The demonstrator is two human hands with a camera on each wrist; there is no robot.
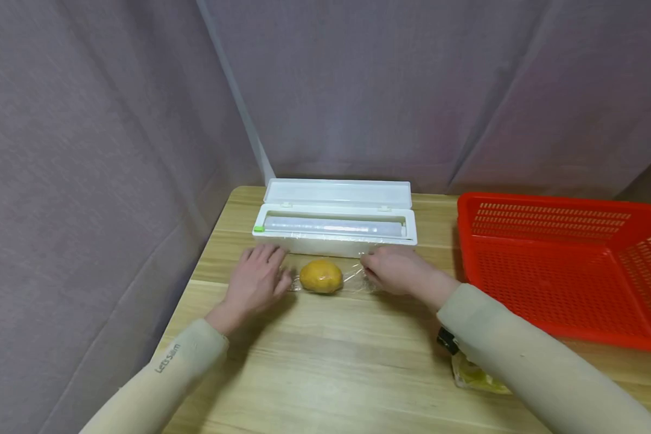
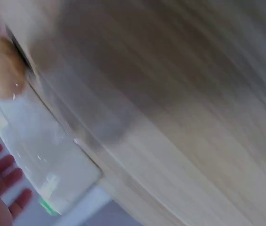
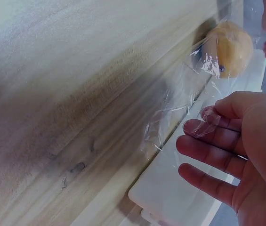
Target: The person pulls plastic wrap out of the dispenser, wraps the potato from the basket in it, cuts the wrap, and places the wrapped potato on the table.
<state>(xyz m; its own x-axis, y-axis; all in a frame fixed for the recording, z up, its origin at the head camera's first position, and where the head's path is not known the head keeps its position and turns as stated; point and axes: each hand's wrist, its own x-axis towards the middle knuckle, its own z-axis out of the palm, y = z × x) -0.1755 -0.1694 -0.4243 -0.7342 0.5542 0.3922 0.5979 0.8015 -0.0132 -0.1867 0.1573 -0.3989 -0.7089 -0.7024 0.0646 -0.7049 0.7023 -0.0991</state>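
Note:
A yellow mango [image 1: 321, 276] lies on the table under clear cling film [image 1: 355, 278] in front of the white cling film dispenser [image 1: 336, 246]. My right hand [image 1: 395, 269] is at the film's right side; in the right wrist view its thumb and index finger pinch the film's edge, with the other fingers extended. Left of the mango is my left hand [image 1: 257, 276], its fingers spread and loosely bent near the film's left end. In the left wrist view those fingers [image 2: 3, 174] hold nothing. The dispenser's lid [image 1: 337, 193] stands open, showing the film roll [image 1: 333, 226] inside.
A red plastic basket [image 1: 537, 283] stands on the right of the wooden table [image 1: 304, 374]. Partly under my right forearm lies a yellow-green item in clear wrapping [image 1: 474, 377], with a small black object [image 1: 447, 340] beside it. Grey curtains hang behind and left.

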